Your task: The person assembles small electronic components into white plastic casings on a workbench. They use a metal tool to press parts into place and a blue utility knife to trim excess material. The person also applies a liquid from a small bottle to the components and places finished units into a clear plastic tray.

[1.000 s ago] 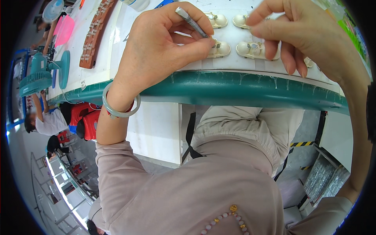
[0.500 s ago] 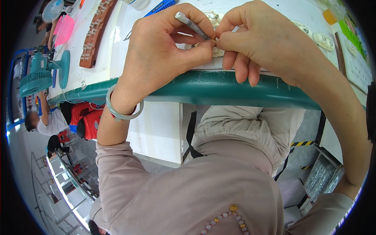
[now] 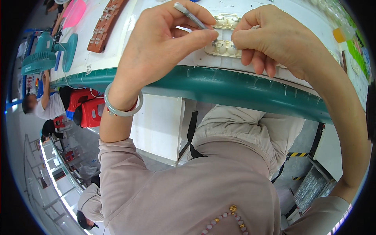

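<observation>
My left hand (image 3: 156,51) is closed, with thumb and fingers round a slim metal pen-like tool (image 3: 191,16) that has a ridged grip. The tool slants down toward a cream plastic part (image 3: 221,48) with rounded bumps, lying near the table's front edge; its tip is hard to make out. A similar cream part (image 3: 228,19) lies just behind. Right of these, my right hand (image 3: 276,41) is held in a pinch with its lower fingers curled. Whatever sits between its fingertips is hidden. A small gap separates the hands.
A brown strip with metal clips (image 3: 103,29) lies at the left, beyond it a pink plastic piece (image 3: 74,13) and a teal fan (image 3: 41,58). The table has a padded green edge (image 3: 235,85). An orange-and-clear container (image 3: 340,34) stands far right. A co-worker (image 3: 49,105) sits at the left near red stools (image 3: 91,115).
My hands have come apart; they were touching at the fingertips before. The right hand has moved right, uncovering the cream parts. The view has shifted slightly.
</observation>
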The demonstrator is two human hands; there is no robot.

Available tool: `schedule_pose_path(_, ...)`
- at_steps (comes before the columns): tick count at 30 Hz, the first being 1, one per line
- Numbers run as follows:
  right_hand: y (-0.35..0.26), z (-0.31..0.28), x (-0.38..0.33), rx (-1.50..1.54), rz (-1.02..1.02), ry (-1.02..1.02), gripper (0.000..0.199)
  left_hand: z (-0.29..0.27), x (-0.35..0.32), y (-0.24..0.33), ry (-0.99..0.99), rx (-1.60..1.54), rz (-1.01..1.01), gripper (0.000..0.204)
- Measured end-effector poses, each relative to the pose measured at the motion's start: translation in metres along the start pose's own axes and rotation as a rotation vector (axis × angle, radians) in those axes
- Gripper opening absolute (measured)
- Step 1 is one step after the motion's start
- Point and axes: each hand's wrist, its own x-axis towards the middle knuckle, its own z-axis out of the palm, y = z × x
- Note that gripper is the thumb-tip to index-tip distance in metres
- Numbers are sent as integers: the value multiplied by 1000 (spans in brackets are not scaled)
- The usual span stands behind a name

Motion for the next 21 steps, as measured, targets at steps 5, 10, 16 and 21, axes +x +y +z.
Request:
schedule_pose_path(5, -10, 2, 1, -64, 67, 13, 19, 4, 0, -13, -50, -119, 11, 12)
schedule_pose_path(10, 0, 3, 2, -47, -12, 35, 19, 7, 1, -12, 20, -40, 34, 11)
schedule_pose_path(16, -13, 5, -3, -57, 100, 60, 18, 8, 1, -8, 10, -6, 29, 11)
schedule_pose_path(21, -14, -3, -1, 9, 107, -32, 17, 8, 0, -10, 11, -2, 66, 12)
